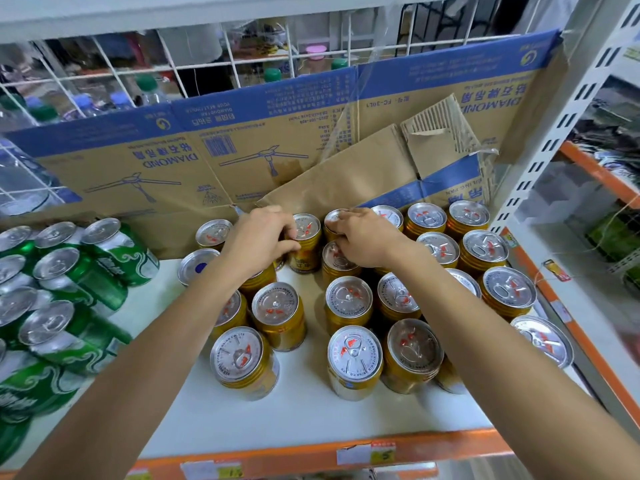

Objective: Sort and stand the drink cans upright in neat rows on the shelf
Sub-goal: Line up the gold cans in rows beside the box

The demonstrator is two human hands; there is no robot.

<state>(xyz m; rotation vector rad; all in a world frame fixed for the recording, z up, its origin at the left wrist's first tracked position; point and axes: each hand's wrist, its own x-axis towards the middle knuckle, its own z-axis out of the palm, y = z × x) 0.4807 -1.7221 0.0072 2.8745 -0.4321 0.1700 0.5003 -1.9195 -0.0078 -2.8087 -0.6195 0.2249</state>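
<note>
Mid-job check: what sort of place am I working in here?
Most likely a shop's stocking aisle. Slotted metal shelving has an orange front rail bearing price labels, gold cans and green cans sit in bulk, and bottles show behind the wire grid.

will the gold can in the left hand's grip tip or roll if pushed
Probably rigid: the gold can shows no dent under the left hand. Standing upright on the flat white shelf, it should slide rather than roll. Being tall and narrow, it might tip if pushed near the lid.
</note>
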